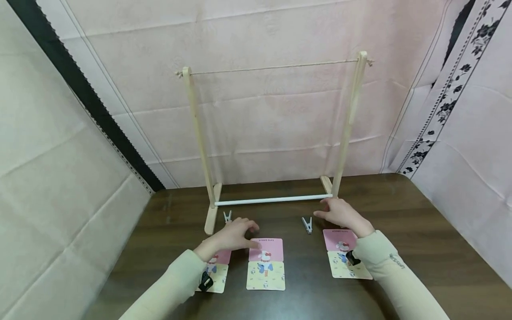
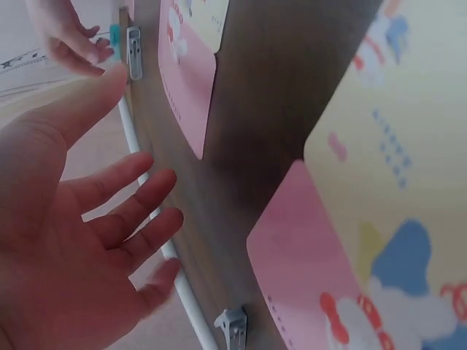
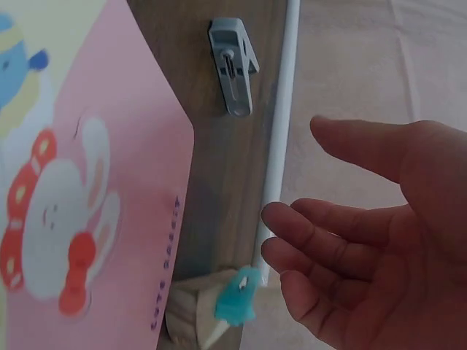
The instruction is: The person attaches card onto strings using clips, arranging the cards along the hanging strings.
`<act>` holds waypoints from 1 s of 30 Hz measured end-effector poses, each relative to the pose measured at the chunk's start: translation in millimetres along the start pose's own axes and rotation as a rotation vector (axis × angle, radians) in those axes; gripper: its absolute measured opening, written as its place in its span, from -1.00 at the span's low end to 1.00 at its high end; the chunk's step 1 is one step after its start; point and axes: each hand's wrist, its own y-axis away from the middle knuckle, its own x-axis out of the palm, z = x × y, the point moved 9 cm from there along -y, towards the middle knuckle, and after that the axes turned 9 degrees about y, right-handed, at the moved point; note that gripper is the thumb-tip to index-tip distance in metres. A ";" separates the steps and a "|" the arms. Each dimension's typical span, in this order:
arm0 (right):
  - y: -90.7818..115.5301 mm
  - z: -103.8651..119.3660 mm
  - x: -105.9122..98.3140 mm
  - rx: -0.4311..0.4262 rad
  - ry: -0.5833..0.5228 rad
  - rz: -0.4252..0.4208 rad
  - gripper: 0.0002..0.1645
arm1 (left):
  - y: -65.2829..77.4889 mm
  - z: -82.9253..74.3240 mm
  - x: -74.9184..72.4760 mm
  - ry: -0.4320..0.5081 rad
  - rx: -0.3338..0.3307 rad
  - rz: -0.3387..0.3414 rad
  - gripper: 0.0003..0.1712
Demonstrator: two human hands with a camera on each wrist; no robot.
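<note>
Judging by the bare upper-centre string (image 1: 274, 67), little is done; cards (image 1: 266, 271) are laid below, left hand (image 1: 232, 235) and right hand (image 1: 342, 213) relaxed, empty.

Three flat cards are seen on the tabletop (image 1: 294, 262): a left card (image 1: 219, 275), a middle card (image 1: 266, 269) and a right card (image 1: 339, 260). Each is coloured pink at the far end and yellow at the near end, with a white bunny printed on it. Two small grey clips are laid farther back, the left clip (image 1: 227, 216) past the left card, the right clip (image 1: 307, 225) near the right card.
</note>
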 end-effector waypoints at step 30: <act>-22.2 14.9 36.5 0.026 -0.033 0.146 -0.32 | -6.4 4.4 17.6 0.008 -0.018 0.066 -0.49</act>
